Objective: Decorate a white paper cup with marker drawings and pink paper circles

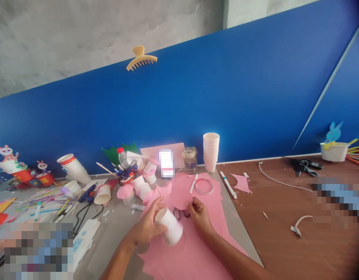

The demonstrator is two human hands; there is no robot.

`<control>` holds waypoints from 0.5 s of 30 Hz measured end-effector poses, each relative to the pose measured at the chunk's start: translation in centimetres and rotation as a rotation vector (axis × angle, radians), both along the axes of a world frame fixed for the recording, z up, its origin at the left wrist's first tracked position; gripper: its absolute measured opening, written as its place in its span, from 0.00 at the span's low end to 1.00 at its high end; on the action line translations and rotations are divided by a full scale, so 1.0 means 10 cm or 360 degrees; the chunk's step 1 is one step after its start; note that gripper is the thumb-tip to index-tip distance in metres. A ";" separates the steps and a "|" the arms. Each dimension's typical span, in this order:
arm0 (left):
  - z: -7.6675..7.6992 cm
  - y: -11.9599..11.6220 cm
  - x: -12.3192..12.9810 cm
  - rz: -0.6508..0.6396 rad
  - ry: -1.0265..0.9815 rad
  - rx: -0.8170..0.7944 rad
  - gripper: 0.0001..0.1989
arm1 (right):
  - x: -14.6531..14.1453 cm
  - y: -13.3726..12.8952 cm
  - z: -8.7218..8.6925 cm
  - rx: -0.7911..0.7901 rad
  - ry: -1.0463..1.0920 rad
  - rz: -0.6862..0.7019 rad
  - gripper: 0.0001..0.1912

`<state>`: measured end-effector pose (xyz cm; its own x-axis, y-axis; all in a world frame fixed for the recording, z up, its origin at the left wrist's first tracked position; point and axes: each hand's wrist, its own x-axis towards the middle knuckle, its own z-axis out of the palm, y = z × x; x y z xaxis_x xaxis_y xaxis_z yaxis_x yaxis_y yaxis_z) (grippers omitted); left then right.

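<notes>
A white paper cup [171,229], tilted with its wide rim toward the lower right, is in the grip of my left hand [153,219]. My right hand [200,216] is closed in a pinch on the edge of a rounded piece of pink paper [181,197]. Dark loops like scissor handles [179,214] show between the hands, partly hidden. Beneath everything lies a large pink paper sheet [193,256] with ragged edges. A white marker [193,182] and a clear ring [204,186] rest on its far part.
Behind the sheet stand a lit phone [166,163], a glass jar [190,158] and a tall cup stack [211,151]. Several cups and glue guns [88,192] crowd the left. A power strip [85,241] lies nearer. Keys [306,167] and cables are on the brown table [284,249].
</notes>
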<state>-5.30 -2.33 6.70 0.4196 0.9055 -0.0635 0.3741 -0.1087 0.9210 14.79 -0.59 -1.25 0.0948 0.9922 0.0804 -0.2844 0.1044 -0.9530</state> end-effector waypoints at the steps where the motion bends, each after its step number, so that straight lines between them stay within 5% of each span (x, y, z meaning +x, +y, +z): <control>1: 0.00 0.00 0.02 -0.0085 -0.0068 -0.0090 0.44 | 0.00 0.00 0.00 0.0003 0.0007 -0.0001 0.15; 7: -0.12 0.07 0.17 -0.0199 -0.0424 -0.0381 0.42 | 0.03 0.00 0.03 0.0037 0.0037 -0.0007 0.16; 15: -0.33 0.09 0.13 -0.0261 -0.0442 -0.0525 0.41 | 0.05 0.02 0.06 -0.0009 0.0091 0.0028 0.12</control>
